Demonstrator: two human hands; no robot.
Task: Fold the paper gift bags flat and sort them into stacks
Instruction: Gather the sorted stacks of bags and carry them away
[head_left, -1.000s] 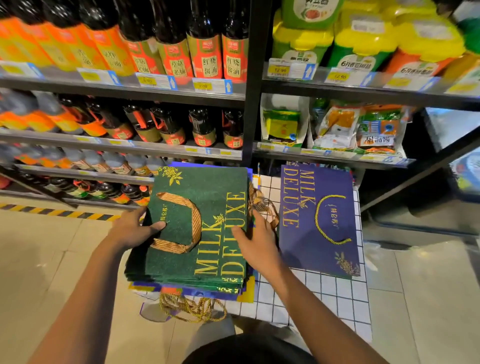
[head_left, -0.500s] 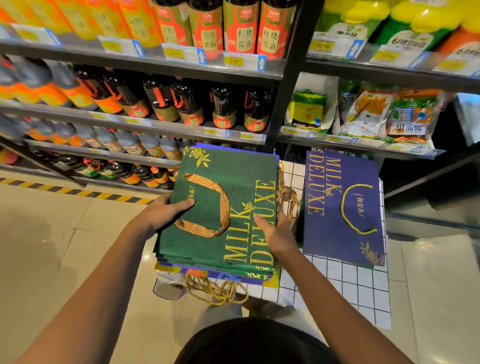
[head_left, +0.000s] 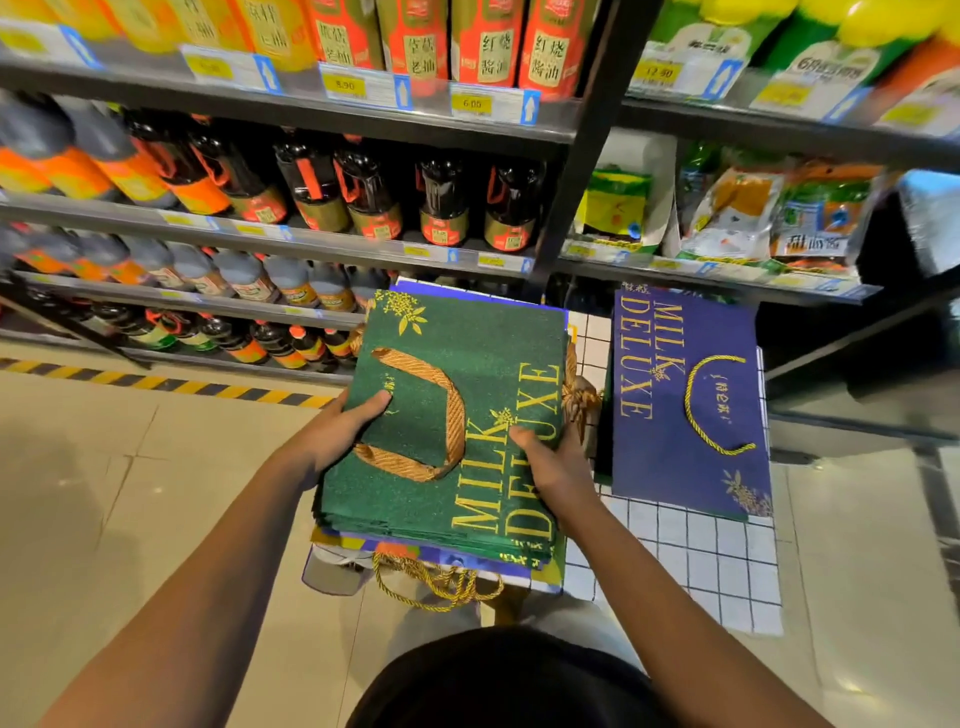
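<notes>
A stack of flat green "MILK DELUXE" gift bags (head_left: 483, 358) with a gold ribbon handle lies on top of other flattened bags at the left of a white grid-patterned table (head_left: 691, 561). My left hand (head_left: 340, 431) grips the stack's left edge, thumb on top. My right hand (head_left: 553, 462) holds its right edge, thumb on the gold lettering. A flat blue "MILK DELUXE" bag (head_left: 670, 415) with a gold cord handle lies to the right, apart from both hands. Gold cords (head_left: 436, 582) hang from the lower bags at the near edge.
Store shelves (head_left: 311, 244) filled with dark sauce bottles stand just behind the table, with packets (head_left: 737, 208) on the right section. A black upright post (head_left: 576, 171) divides them. Yellow-black floor tape (head_left: 171, 387) runs along the shelf base. Tiled floor lies left and right.
Both hands have shifted their grip on the green stack, the right thumb now further onto the top face. The view has tilted and moved closer to the shelves.
</notes>
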